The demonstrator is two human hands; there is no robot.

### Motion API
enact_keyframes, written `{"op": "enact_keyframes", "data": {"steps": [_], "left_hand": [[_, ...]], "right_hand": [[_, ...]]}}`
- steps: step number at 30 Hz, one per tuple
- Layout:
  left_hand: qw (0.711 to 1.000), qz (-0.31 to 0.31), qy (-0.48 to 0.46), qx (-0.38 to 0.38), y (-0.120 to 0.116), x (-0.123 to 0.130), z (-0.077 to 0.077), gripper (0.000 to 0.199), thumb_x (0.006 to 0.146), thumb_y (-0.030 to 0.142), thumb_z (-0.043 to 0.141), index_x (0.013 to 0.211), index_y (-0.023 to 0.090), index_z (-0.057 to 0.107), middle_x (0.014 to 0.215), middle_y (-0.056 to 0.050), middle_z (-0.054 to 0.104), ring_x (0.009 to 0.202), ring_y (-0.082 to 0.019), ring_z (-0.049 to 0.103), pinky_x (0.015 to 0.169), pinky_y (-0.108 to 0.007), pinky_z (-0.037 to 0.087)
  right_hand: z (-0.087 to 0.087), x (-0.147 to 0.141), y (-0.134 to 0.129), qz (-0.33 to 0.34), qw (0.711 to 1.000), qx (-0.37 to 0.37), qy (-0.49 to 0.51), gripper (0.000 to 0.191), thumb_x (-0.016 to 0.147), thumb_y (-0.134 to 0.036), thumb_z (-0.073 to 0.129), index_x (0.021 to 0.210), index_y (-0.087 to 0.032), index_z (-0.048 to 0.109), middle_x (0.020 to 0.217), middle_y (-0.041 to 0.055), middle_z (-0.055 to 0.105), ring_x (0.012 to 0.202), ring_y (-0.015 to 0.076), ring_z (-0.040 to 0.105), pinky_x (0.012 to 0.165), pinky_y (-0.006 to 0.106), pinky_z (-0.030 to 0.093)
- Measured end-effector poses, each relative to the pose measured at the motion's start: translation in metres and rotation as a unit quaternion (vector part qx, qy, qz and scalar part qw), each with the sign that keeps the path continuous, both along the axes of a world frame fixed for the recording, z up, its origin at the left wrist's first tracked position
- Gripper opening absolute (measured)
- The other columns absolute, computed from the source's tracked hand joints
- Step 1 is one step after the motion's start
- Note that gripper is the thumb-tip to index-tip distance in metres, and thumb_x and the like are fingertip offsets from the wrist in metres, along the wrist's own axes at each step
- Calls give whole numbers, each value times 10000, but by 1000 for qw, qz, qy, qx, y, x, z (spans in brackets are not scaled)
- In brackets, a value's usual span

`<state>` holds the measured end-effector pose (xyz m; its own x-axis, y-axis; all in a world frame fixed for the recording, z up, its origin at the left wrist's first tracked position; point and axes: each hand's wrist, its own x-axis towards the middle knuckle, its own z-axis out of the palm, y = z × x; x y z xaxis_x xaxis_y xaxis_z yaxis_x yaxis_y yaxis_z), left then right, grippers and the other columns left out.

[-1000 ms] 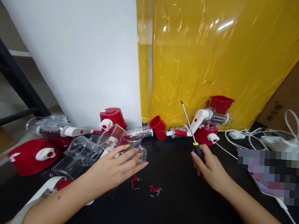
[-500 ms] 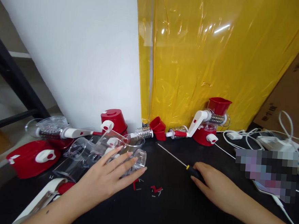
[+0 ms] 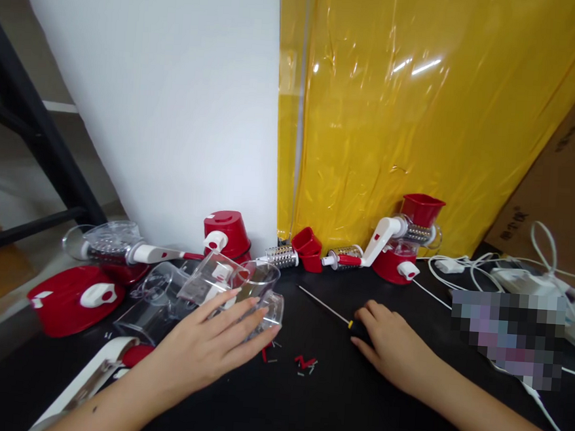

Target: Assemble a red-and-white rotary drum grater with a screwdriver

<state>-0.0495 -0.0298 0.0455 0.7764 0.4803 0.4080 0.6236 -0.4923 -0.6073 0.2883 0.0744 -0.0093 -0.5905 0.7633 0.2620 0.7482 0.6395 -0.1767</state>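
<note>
My left hand [image 3: 220, 339] lies with spread fingers on a clear plastic grater housing [image 3: 271, 309]; the thumb is hidden. More clear housings [image 3: 150, 314] are heaped beside it. My right hand [image 3: 389, 344] is closed round the black handle of a screwdriver [image 3: 325, 307], whose thin shaft points up and left, low over the black table [image 3: 278, 412]. Between the hands lie small red plastic pieces [image 3: 305, 362] and several screws [image 3: 311, 369]. A white crank handle [image 3: 84, 378] with a red grip is partly covered by my left forearm.
An assembled red and white drum grater [image 3: 395, 266] stands at the back right. Metal grating drums [image 3: 282, 256], a red pusher [image 3: 307, 250] and red bases [image 3: 72, 302] lie along the back and left. White cables [image 3: 480, 272] and a blurred-out device [image 3: 510, 336] are at the right.
My right hand and the screwdriver have moved left and a little down, lowering the handle toward the table. My left hand stays on the clear housing. The view has shifted slightly.
</note>
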Motion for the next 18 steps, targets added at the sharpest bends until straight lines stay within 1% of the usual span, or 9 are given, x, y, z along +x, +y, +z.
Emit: {"op": "enact_keyframes", "data": {"steps": [1,3,6,8,10,11,14,17,18], "left_hand": [[1000,-3,-3,0,1,0,-2,381,911,153,525,1272,247,604,1256,7,665,1227,-177,520,1248,-439,101],[1000,-14,-14,3,5,3,-5,327,921,152,507,1217,217,628,1251,1,667,1245,-156,514,1247,-411,134],[999,-40,-21,14,12,11,-7,290,923,160,506,1175,209,641,1248,-3,668,1246,-141,523,1235,-384,183],[998,-54,-13,13,15,15,-9,253,930,183,512,1138,210,654,1222,-4,680,1213,-138,548,1219,-369,214],[999,-52,-12,9,17,17,-10,221,940,204,512,1101,209,663,1180,-8,696,1177,-138,569,1198,-355,246],[999,-45,-15,7,18,18,-10,215,944,204,509,1093,207,665,1164,-10,702,1164,-137,574,1188,-346,257],[999,-35,-31,19,18,19,-6,222,947,172,497,1092,195,664,1145,-16,708,1145,-140,578,1165,-337,275],[998,-49,-24,21,22,22,1,205,951,154,492,1040,183,675,1096,-10,721,1111,-147,591,1143,-341,298],[998,-49,-27,19,23,22,3,211,955,148,485,1046,180,673,1087,-4,724,1102,-143,595,1137,-336,301]], "right_hand": [[6,-7,-1,13,998,1,56,302,916,-295,524,1189,-174,572,1190,160,597,1083,319,609,914,517,507],[17,-27,-6,39,978,19,202,539,961,-317,457,1465,-194,310,1483,171,388,1374,319,394,1098,537,386],[24,-65,-21,61,927,31,369,728,991,-319,392,1557,-287,-64,1647,74,25,1505,288,93,1198,552,211],[22,-84,-28,180,931,-80,308,765,982,-404,420,1569,-273,-53,1653,70,10,1503,310,103,1195,563,211],[20,-93,-28,215,922,-207,248,744,976,-475,419,1580,-237,54,1645,95,89,1497,331,117,1190,595,175],[20,-94,-25,179,919,-220,273,715,982,-513,379,1579,-240,93,1643,88,104,1499,323,101,1194,601,128],[21,-96,-14,75,904,-156,391,729,990,-575,279,1581,-204,67,1643,80,111,1509,269,24,1215,540,50],[19,-102,-4,174,899,-225,332,797,953,-651,301,1574,-175,145,1632,100,156,1500,289,123,1216,529,107],[17,-104,-1,177,897,-256,314,811,939,-680,291,1567,-178,187,1625,105,179,1494,296,148,1211,543,107]]}}
